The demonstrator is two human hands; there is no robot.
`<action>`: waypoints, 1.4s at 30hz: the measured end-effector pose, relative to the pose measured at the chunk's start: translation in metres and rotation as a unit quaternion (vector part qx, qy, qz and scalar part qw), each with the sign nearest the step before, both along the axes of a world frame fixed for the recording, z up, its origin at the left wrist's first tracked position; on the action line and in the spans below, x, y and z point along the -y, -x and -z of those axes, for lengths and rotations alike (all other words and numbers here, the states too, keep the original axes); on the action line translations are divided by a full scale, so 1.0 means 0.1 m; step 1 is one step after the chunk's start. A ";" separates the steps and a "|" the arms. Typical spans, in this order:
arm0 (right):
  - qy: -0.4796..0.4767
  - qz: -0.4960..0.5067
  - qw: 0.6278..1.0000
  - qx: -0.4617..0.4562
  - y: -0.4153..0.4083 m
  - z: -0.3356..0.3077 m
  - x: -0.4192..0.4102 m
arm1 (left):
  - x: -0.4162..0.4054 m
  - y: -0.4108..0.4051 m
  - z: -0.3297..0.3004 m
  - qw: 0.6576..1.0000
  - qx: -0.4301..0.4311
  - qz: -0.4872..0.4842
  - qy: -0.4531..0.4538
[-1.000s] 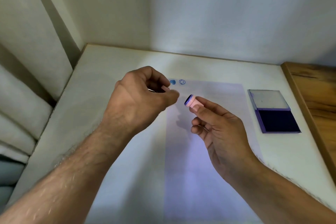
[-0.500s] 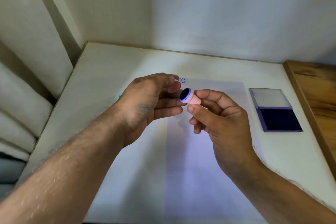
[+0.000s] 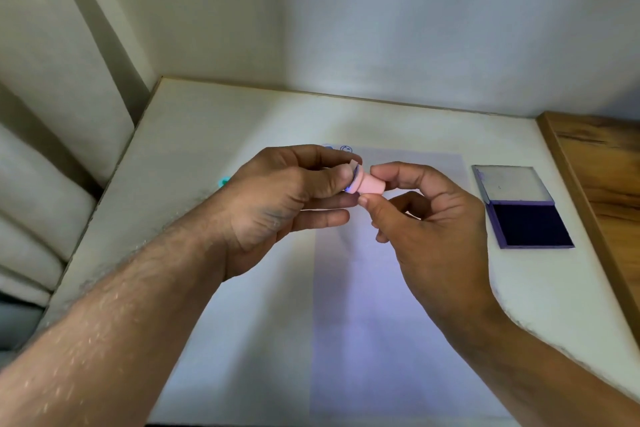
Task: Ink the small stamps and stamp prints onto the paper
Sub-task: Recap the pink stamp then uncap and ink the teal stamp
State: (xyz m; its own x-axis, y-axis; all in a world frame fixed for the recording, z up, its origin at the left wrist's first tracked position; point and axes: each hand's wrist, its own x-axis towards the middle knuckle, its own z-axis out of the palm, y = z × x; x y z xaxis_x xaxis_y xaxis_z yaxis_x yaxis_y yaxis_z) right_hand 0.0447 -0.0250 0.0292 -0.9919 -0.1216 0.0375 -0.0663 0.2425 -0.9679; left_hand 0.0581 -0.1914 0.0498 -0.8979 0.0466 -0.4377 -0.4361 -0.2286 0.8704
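Observation:
My right hand pinches a small pink stamp between thumb and forefinger, held in the air above the white paper. The stamp's blue inked face points left, against the fingertips of my left hand, whose thumb and fingers close on that end. Whether the left hand also holds something small is hidden. Two blue prints, one a smiley, show at the paper's top left corner. The open ink pad with dark blue ink lies to the right of the paper.
A teal object peeks out on the white table behind my left hand. A wooden surface borders the table on the right. Walls close the far side, and cushions lie at the left.
Both hands came together above the paper. The stamp's inked face, seen free before, now touches my left fingertips, and the left hand hides one of the prints.

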 end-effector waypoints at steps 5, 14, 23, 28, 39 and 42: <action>-0.021 0.008 0.999 -0.047 -0.01 -0.02 0.00 | 0.05 -0.01 0.03 1.000 -0.017 -0.013 0.015; 0.005 -0.032 0.999 -0.010 0.03 -0.05 -0.05 | 0.08 -0.03 0.03 0.998 -0.043 -0.011 0.052; 0.185 -0.082 0.958 0.202 0.09 -0.06 -0.02 | 0.16 -0.01 -0.05 0.996 -0.057 0.002 0.072; 0.223 -0.061 0.944 0.236 0.09 -0.07 -0.03 | 0.19 -0.02 -0.06 0.988 -0.065 -0.095 0.107; -0.126 -0.065 0.988 -0.063 0.04 -0.01 0.27 | 0.38 -0.01 -0.02 0.933 -0.115 -0.283 0.189; -0.209 -0.102 0.955 -0.185 0.06 0.01 0.50 | 0.45 0.00 -0.02 0.919 -0.119 -0.325 0.191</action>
